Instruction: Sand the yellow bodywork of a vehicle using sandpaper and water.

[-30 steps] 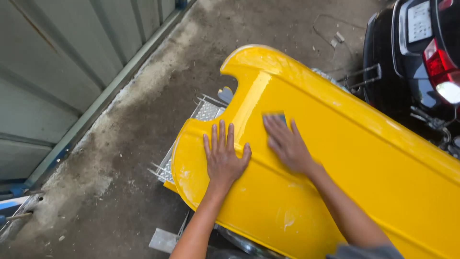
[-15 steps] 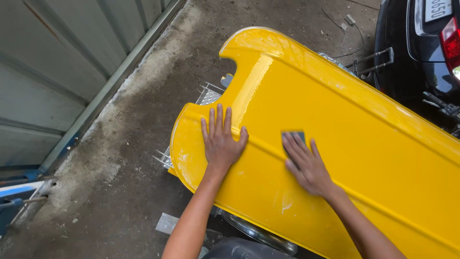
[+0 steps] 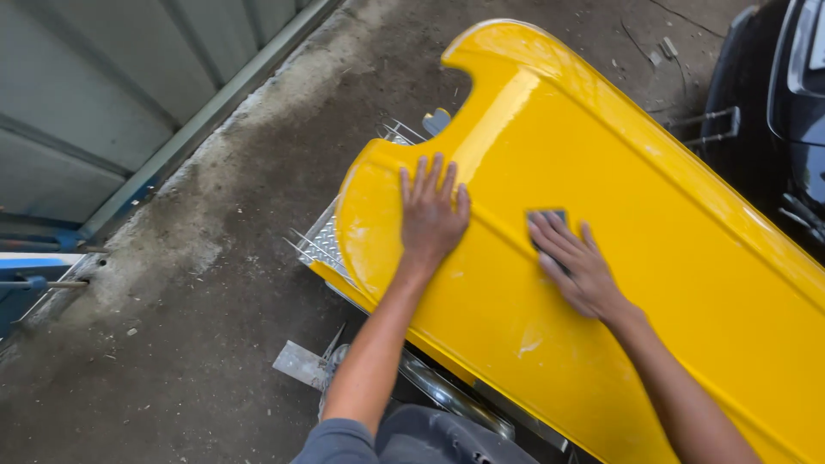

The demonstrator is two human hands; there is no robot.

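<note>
**Head view: you are sanding the yellow body panel, one hand bracing and one rubbing**

Head camera is looking down on a glossy yellow vehicle body panel [image 3: 601, 215] that is lying tilted across a metal stand [image 3: 322, 245], running from the upper middle of the frame down to the lower right. Your left hand [image 3: 432, 216] is lying flat on the panel near its rounded lower-left end, fingers spread wide and palm down, holding nothing. Your right hand [image 3: 577, 265] is pressing a small dark sanding pad [image 3: 550, 216] against the paint along the raised crease; the fingers are lying close together on top of the pad, so only its far edge is showing past your fingertips.

You appear to be in the middle of the rubbing step: pale dull smears are showing below your right hand and near the panel's left edge, while the upper stretch is staying bright and reflective. Keeping the pad flat under all the fingers looks like the main demand of the next stroke, with the left palm steadying the panel so it is not rocking on the stand. Watch the crease line, where pressure is likely concentrating.

A dark car [image 3: 791, 112] is standing just beside the panel's far edge, and a corrugated wall [image 3: 112, 77] is running along the concrete floor [image 3: 198, 344] to your left.
</note>
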